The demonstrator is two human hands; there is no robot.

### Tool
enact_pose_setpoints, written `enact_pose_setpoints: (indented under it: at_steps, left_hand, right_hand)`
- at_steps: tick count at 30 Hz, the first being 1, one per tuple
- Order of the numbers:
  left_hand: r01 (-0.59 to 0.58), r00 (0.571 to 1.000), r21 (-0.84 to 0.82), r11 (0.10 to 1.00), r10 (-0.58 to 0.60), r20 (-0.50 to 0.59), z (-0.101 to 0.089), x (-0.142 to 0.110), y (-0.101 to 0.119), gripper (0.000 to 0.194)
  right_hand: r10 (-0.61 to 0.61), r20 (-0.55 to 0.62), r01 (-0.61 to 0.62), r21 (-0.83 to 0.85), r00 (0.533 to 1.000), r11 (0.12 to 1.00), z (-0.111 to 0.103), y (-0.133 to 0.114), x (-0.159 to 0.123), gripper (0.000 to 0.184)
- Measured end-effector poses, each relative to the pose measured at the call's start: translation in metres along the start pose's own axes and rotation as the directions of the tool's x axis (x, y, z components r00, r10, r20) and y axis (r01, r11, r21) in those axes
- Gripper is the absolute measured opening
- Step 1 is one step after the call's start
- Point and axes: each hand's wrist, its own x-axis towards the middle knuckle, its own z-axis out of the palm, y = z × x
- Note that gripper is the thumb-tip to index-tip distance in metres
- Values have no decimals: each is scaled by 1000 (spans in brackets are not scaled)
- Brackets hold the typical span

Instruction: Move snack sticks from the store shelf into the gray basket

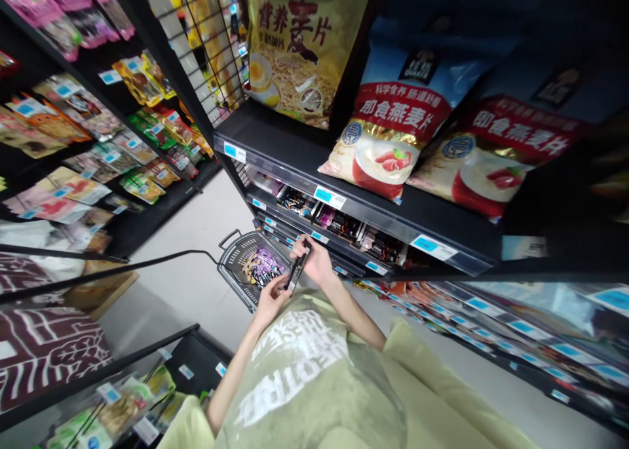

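Note:
Both of my hands hold one narrow dark packet [297,270] in front of my green shirt. My left hand [269,299] pinches its lower end, fingers closed. My right hand [319,263] grips its upper end, fingers wrapped round it. Just beyond the hands, a dark plastic shopping basket [234,252] stands on the floor with purple and tan packets [260,268] inside. The packet is held above the basket's near rim.
A dark shelf unit [344,203] on the right carries large oat bags [388,141] and, lower down, rows of small dark bars [339,225]. Snack packets [98,141] fill the shelves on the left. A pale floor aisle [196,239] runs between them.

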Motion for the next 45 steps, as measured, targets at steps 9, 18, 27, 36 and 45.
enact_pose_setpoints:
  at_steps: [9,18,27,36,45]
  left_hand:
    - [-115,988,285,952,80,132,5,-9,19,49]
    - [71,984,-7,997,-69,164,7,-9,28,49]
    - [142,989,-400,905,-150,11,-6,-1,20,72]
    - [183,983,-501,846,-145,115,-4,2,22,67]
    - [202,970,-348,916,-237,-60,-4,11,5,65]
  right_hand:
    - [190,96,-211,321,977,923,-34,-7,2,25]
    - [110,-59,-114,-67,992,991,-35,-7,6,35]
    - [101,26,-92,-237,995,967,-26,1,8,56]
    - [-95,-210,-27,-514,973,857,-40,20,17,50]
    - [-31,-245,-97,-493,969,864,-50,15,6,52]
